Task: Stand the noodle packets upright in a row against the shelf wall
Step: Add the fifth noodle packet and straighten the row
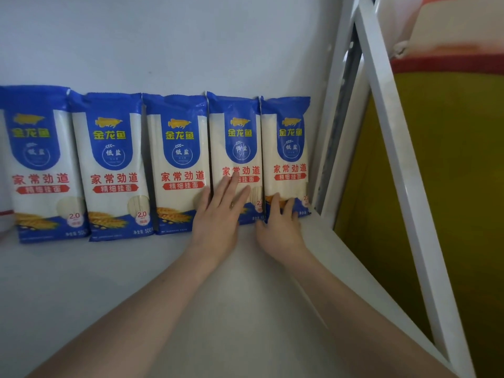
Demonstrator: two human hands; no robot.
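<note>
Several blue-and-white noodle packets stand upright in a row against the pale back wall [169, 45] of the shelf. My left hand [221, 211] lies flat, fingers spread, on the lower front of the second packet from the right [237, 126]. My right hand [281, 222] presses its fingers against the bottom of the rightmost packet [289, 137], which stands close to the shelf's right corner. Neither hand grips anything. The leftmost packet [38, 159] is partly cut off by the frame edge.
The white shelf board [136, 296] stretches toward me. White metal uprights and a slanted brace [392, 137] close off the right side. Beyond them are a yellow-green surface [450, 186] and a red-and-white object. A white object with a red band [5, 214] peeks in at far left.
</note>
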